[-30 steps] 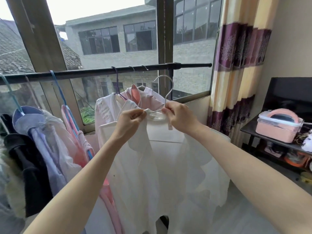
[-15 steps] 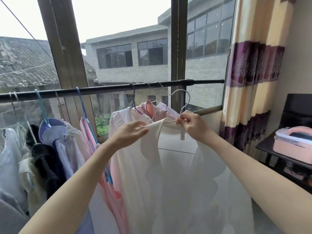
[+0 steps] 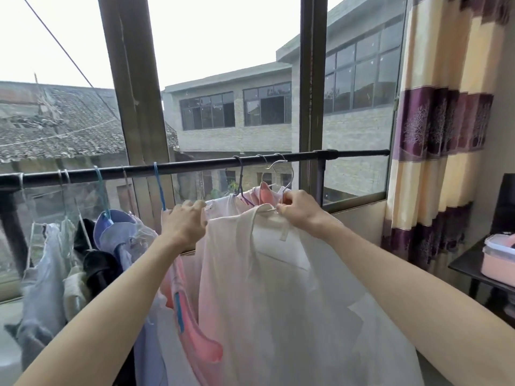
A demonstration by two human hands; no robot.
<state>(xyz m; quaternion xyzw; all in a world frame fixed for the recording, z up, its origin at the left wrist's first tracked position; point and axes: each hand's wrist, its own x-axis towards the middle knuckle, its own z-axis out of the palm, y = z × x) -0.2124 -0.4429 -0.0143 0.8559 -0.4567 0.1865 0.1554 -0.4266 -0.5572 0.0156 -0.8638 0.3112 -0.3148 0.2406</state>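
Big window [image 3: 133,107] ahead, bldgs outside. Striped curtain [image 3: 440,135], cream & purple, down its right side. Black rod [image 3: 195,167] straight across, just inside the glass, from left edge to curtain. White dress [image 3: 278,288] up in front of rod, toward its right end, hanging long past bottom of view. Other clothes on rod: pale blue shirt [image 3: 117,235] & dark bits near left end, pink top [image 3: 200,344] mid-rod, just left of and partly behind dress; more pink & white pieces on hooks right behind dress's collar. Dark table [image 3: 468,271] at far right w/ pink box [image 3: 498,260] on it, near its front edge. Left hand [image 3: 184,222] at dress's left shoulder, fingers curled onto white cloth there. Right hand [image 3: 299,210] at collar, thumb & forefinger pinched tight on neck of wire hanger [image 3: 291,174]. Hanger's hook up in front of rod, top about level w/ rod's underside; over rod or not, can't tell.
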